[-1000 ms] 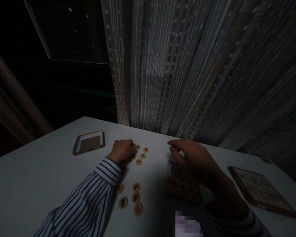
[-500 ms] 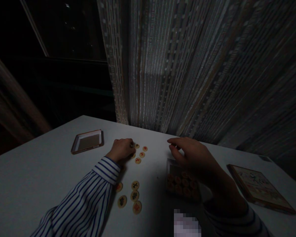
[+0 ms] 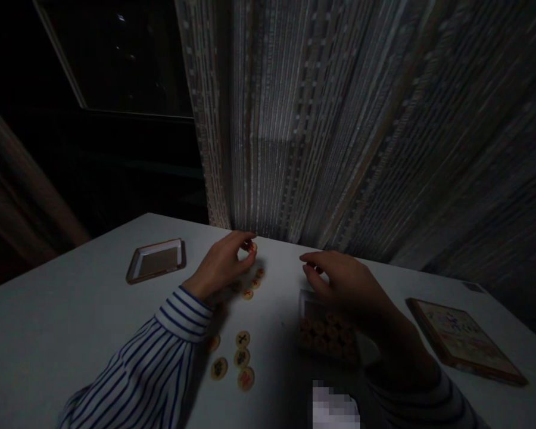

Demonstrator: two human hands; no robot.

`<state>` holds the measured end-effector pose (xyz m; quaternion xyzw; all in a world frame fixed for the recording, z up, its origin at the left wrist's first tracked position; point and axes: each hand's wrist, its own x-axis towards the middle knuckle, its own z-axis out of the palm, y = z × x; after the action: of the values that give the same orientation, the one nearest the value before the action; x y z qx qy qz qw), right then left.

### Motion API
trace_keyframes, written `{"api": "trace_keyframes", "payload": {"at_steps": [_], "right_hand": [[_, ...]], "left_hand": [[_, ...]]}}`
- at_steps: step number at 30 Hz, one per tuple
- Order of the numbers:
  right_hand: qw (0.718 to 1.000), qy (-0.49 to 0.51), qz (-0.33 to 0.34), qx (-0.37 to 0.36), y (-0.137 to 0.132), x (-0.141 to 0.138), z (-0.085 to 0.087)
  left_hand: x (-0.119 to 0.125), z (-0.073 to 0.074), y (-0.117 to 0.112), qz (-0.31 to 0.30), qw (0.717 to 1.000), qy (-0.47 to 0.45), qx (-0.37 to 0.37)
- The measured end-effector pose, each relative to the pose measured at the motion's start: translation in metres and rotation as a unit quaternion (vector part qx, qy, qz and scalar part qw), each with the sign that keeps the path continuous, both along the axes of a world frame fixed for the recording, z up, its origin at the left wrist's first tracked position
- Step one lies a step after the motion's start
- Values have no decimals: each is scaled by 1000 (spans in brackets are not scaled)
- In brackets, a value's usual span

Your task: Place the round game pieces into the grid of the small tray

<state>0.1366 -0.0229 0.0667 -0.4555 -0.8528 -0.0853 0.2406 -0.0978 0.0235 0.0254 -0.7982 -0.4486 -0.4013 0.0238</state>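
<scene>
My left hand is raised over the far part of the table, with a round Chinese chess piece pinched between thumb and fingers; red marking shows on its face. Just below it, several pieces with red characters lie on the table. Others, black and red, lie nearer, such as a black-marked piece. My right hand hovers over the back of a box partly filled with rows of pieces. Its thumb and forefinger are slightly apart, nothing visible between them; its other fingers are mostly hidden.
A shallow tray-like lid lies at the far left of the white table. To the right is a flat, brown-edged box with a picture. Curtains hang behind the table's back edge. The scene is dim.
My left hand has risen and moved slightly away and right, now showing a chess piece in its fingertips. The right hand stays nearly in place. The view has shifted slightly.
</scene>
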Motion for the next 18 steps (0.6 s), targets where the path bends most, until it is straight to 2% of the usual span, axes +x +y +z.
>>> {"api": "trace_keyframes", "payload": {"at_steps": [3,6,14,18], "right_hand": [[1000,1,3,6,-1,1,2],[1000,7,0,15,-4,4,4],[999,36,-5,11,-20,25,14],[999,34,-22,6,-25,38,14]], "left_hand": [[6,8,-7,-28,999,-36,22],[12,15,-14,-44,996,-73,14],[31,24,-31,-104,970,-191,-104],[47,26,-41,-101,927,-275,-232]]}}
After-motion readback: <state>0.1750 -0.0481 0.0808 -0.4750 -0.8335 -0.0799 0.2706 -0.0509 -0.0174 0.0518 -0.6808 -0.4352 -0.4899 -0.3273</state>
